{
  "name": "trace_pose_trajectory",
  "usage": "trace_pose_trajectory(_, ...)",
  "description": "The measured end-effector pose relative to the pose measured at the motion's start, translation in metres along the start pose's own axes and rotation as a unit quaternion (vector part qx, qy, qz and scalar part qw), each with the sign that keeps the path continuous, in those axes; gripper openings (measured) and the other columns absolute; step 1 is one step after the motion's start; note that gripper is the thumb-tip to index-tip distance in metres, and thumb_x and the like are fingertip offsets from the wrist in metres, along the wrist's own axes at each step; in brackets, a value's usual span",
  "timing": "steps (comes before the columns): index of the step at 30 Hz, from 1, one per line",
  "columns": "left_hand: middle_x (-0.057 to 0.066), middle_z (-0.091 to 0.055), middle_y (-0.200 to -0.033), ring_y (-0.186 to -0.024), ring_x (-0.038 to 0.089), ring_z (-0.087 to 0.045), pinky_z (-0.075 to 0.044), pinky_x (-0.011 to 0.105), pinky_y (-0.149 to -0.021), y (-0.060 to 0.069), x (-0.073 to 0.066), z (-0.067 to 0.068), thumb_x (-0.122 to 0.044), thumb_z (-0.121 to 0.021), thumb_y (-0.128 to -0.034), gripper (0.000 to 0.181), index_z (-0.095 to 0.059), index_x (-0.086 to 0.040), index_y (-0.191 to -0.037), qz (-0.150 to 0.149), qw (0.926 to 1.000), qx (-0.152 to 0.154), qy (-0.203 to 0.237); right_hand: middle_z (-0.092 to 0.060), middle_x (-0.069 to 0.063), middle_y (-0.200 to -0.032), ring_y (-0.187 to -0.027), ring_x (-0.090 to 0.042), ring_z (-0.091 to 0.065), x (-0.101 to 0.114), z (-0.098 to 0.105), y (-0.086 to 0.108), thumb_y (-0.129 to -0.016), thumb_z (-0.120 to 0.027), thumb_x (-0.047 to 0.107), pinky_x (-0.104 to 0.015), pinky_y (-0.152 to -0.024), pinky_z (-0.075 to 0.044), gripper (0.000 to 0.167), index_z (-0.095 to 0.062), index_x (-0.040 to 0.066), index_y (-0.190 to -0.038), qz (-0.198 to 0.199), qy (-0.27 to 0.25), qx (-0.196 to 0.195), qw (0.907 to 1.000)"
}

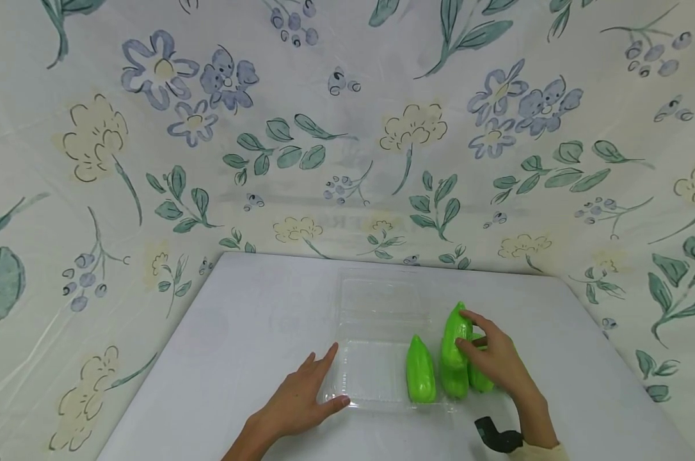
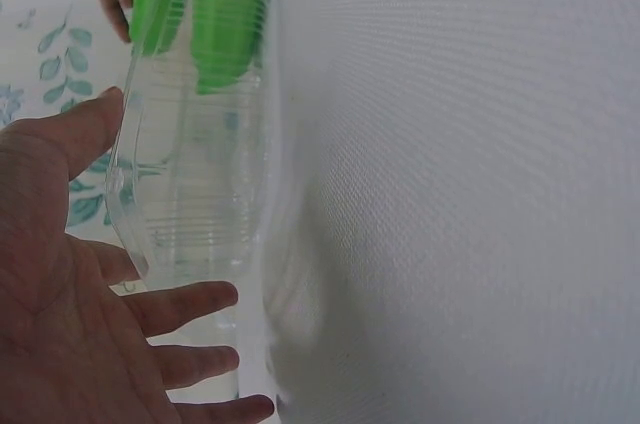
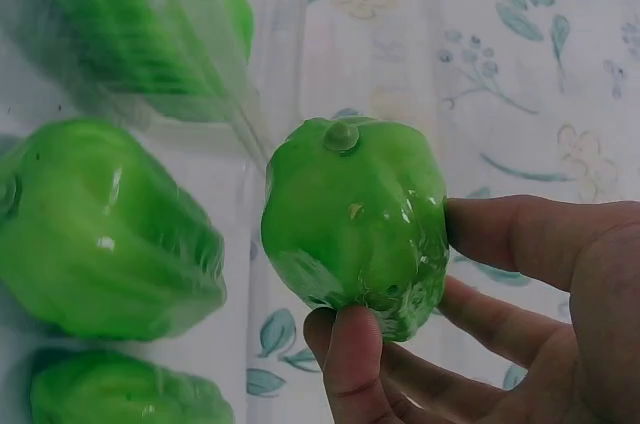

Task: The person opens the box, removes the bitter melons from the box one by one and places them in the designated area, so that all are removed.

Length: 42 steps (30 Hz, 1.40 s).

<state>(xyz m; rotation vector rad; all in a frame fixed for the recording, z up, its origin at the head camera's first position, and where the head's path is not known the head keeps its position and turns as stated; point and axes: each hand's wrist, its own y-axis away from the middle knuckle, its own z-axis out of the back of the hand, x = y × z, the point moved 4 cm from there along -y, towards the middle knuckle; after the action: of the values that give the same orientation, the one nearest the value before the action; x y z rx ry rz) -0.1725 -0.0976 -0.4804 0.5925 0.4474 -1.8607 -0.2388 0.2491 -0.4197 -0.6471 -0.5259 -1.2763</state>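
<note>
A clear plastic clamshell box (image 1: 373, 371) lies unfolded, its lid (image 1: 382, 298) toward the back. One glossy green pointed fruit (image 1: 420, 372) sits in the right part of its base. My right hand (image 1: 495, 358) holds another green fruit (image 3: 350, 214) between thumb and fingertips, raised with its stubby stem showing in the right wrist view. Below and beside it are two more green fruits (image 1: 454, 383) (image 1: 481, 378). At the box's left side is my left hand (image 1: 298, 397), fingers spread and straight; in the left wrist view its thumb is against the clear rim.
The white table (image 1: 238, 320) reaches back to a floral cloth (image 1: 347, 160) hanging behind and at the sides. A black device (image 1: 497, 436) is by the right wrist.
</note>
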Motion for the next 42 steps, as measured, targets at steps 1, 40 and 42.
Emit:
trace_pose_trajectory(1,0.013,-0.045,-0.148,-0.138,0.045,-0.032,-0.037,0.064,-0.099,0.000,0.000,0.000,-0.062,-0.060,-0.0889,0.092,-0.022,-0.013,-0.158,0.000,1.0000,-0.001,0.000,-0.046,-0.029,-0.140,-0.097,-0.038,-0.065,-0.001,0.002,0.001,-0.093,-0.069,0.016,-0.040,-0.067,-0.056,0.056,-0.046,0.006,-0.144,-0.003,0.003,-0.001,1.0000)
trace_pose_trajectory(40,0.011,-0.046,-0.148,-0.139,0.042,-0.032,-0.037,0.062,-0.100,0.000,0.002,-0.001,-0.062,-0.062,-0.0878,0.093,-0.021,-0.015,-0.158,0.007,1.0000,-0.004,0.003,-0.032,-0.040,-0.142,-0.099,-0.045,-0.064,-0.073,0.068,0.020,-0.099,-0.061,0.028,-0.041,-0.066,-0.054,0.065,-0.033,-0.006,-0.147,-0.119,0.067,0.000,0.9906)
trace_pose_trajectory(42,0.010,-0.045,-0.148,-0.139,0.042,-0.031,-0.037,0.061,-0.101,0.000,0.002,-0.001,-0.062,-0.061,-0.0881,0.093,-0.021,-0.016,-0.158,0.007,1.0000,-0.003,0.003,-0.032,-0.040,-0.143,-0.099,-0.045,-0.064,-0.076,0.070,0.020,-0.099,-0.060,0.028,-0.041,-0.066,-0.054,0.066,-0.032,-0.006,-0.147,-0.129,0.069,0.003,0.9893)
